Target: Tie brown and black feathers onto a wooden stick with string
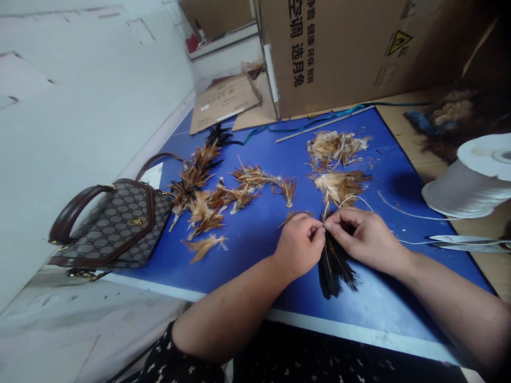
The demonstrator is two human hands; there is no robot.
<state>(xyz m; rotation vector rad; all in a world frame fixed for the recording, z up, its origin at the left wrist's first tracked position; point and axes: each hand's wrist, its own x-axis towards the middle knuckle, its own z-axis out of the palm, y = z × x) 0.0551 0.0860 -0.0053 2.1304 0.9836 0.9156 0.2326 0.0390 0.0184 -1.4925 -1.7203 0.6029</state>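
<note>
My left hand (300, 243) and my right hand (362, 237) meet fingertip to fingertip over the blue table (255, 234). Both are pinched shut on the quill end of a bundle of black feathers (334, 266), which fans out toward me. A thin white thread (359, 199) runs from the pinch toward the white thread spool (471, 181) at the right. Just beyond my hands lie two heaps of tan feathers (339, 165).
Tied brown feather bundles (211, 197) lie in rows at the left middle. A patterned handbag (115, 223) sits on the table's left edge. Scissors (467, 243) lie at the right. A large cardboard box (343, 48) stands at the back, with a thin stick (323, 124) before it.
</note>
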